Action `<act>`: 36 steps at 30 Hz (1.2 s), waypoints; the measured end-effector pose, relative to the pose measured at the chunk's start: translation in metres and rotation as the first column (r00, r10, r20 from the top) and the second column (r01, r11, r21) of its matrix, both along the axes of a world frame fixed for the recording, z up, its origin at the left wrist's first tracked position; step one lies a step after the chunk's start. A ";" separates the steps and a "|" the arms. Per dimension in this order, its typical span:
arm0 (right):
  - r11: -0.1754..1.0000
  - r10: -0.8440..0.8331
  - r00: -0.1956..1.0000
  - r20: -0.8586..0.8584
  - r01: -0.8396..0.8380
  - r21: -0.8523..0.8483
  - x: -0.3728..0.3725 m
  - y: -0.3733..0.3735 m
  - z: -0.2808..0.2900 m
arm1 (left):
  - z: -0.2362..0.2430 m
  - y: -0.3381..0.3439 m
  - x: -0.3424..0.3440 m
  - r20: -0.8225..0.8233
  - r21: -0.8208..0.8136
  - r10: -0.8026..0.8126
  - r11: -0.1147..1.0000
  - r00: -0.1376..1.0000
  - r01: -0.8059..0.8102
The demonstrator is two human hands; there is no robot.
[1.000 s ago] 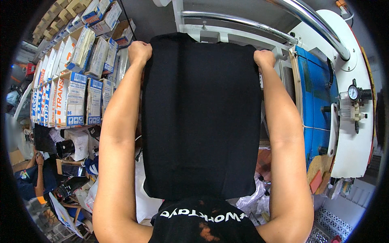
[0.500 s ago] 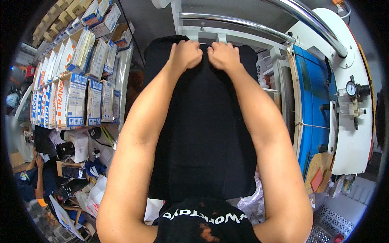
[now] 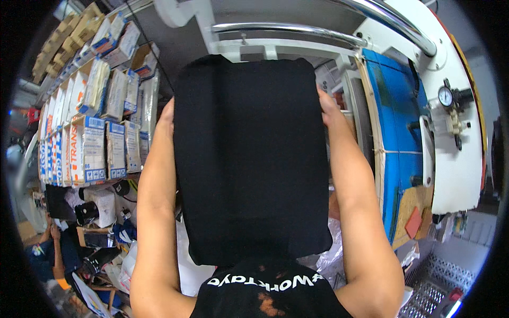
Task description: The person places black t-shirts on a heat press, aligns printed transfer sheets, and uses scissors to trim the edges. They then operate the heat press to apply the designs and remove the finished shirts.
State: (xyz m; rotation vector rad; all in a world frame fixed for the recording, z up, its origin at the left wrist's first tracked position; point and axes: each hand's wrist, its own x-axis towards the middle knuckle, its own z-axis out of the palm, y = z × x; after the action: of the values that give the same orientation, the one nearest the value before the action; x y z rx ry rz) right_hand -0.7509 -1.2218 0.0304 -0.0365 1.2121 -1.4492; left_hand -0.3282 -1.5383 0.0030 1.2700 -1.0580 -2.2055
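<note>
A black cloth (image 3: 252, 159), probably a garment, covers a rounded rectangular board in front of me. Its surface lies mostly smooth, with a bunched fold at the far left corner. My left hand (image 3: 167, 114) is at the board's left edge, and my right hand (image 3: 327, 103) is against the right edge, a bit farther up. Both hands touch the sides of the cloth. The fingers of each go out of sight past the edge, so their grip is hidden.
White machine frame with a chrome bar (image 3: 286, 26) stands beyond the board. Right of it are a blue padded slab (image 3: 395, 138) tied with string and a pressure gauge (image 3: 445, 96). Long cartons (image 3: 93, 148) fill the left shelf. A person (image 3: 50, 249) works at lower left.
My hands have left the cloth's far edge, parted, and come back toward me along its two sides. The view has shifted slightly.
</note>
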 end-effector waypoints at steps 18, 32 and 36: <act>0.807 -0.448 0.525 -0.723 0.586 -0.074 -0.029 0.007 -0.028 | 0.026 0.008 0.006 0.197 -0.945 0.553 0.326 0.809 0.008; 0.857 0.068 0.526 -0.848 0.404 0.319 -0.015 0.015 -0.027 | -0.002 0.000 -0.005 0.464 -0.744 0.448 0.665 0.764 0.062; 0.890 0.035 0.438 -0.898 0.395 0.227 0.082 0.107 0.018 | 0.015 0.075 0.051 0.351 -0.833 0.433 0.550 0.830 0.065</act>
State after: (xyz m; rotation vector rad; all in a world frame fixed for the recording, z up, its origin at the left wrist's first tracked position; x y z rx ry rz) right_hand -0.6689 -1.1143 0.0481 -0.4514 2.4792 -1.3219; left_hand -0.2768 -1.4632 0.0176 1.4057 -1.7589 -0.8820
